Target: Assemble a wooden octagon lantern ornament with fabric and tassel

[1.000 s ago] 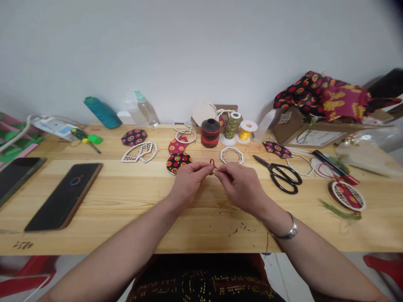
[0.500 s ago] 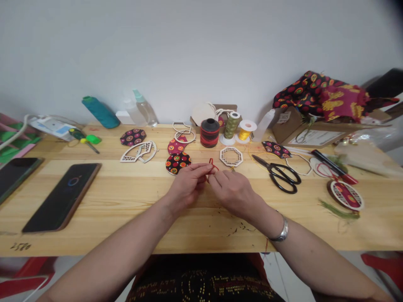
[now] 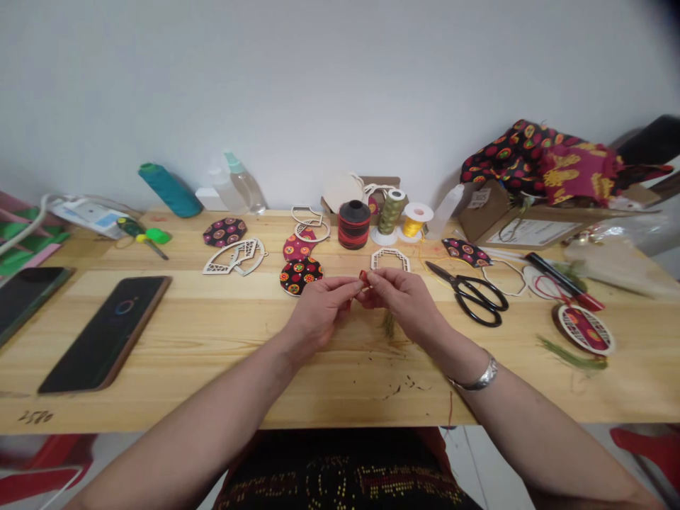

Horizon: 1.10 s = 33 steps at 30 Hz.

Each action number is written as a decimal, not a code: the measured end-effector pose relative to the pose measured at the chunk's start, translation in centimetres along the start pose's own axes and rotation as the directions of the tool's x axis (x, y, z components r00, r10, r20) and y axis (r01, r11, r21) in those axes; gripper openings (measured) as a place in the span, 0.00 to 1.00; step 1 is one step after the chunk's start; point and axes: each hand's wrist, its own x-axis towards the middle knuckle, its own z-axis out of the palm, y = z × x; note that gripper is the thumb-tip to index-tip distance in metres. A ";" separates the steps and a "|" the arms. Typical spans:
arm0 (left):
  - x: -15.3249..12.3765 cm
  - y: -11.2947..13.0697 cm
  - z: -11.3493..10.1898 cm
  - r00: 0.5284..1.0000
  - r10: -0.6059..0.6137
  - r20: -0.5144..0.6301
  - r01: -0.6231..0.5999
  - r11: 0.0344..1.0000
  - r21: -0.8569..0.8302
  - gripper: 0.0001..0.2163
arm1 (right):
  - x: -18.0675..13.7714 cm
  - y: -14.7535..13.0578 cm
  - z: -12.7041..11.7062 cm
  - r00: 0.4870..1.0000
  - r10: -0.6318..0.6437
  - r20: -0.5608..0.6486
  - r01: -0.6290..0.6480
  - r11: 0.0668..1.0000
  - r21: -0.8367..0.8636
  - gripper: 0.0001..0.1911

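Note:
Between my fingertips is a thin red cord (image 3: pixel 363 277), looped small. My left hand (image 3: pixel 324 306) pinches it from the left, thumb against forefinger. From the right, my right hand (image 3: pixel 401 299) pinches the same cord, its tips almost touching the left ones. A green tassel (image 3: pixel 389 324) shows below the right hand; what it hangs from is hidden. Just behind the right hand lies a pale octagonal lattice frame (image 3: pixel 390 253), its near part covered by that hand. A round black patterned fabric piece (image 3: pixel 298 275) lies beyond the left hand.
Black-handled scissors (image 3: pixel 472 290) lie right of my hands. Thread spools, including a red and black one (image 3: pixel 354 228), stand behind. A phone (image 3: pixel 106 333) lies at left. A finished-looking oval ornament (image 3: pixel 584 329) and a cardboard box (image 3: pixel 510 216) are at right.
My right hand has turned from a knuckles-up fist to a fingertip pinch on the cord. The green tassel has come into view beneath it. The left hand stays nearly in place.

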 end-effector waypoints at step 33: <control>-0.1 -0.3 -0.2 0.998 0.009 0.064 -0.015 0.995 0.095 0.10 | 0.6 -0.3 -1.0 0.951 -0.284 -0.125 0.215 0.893 -0.396 0.07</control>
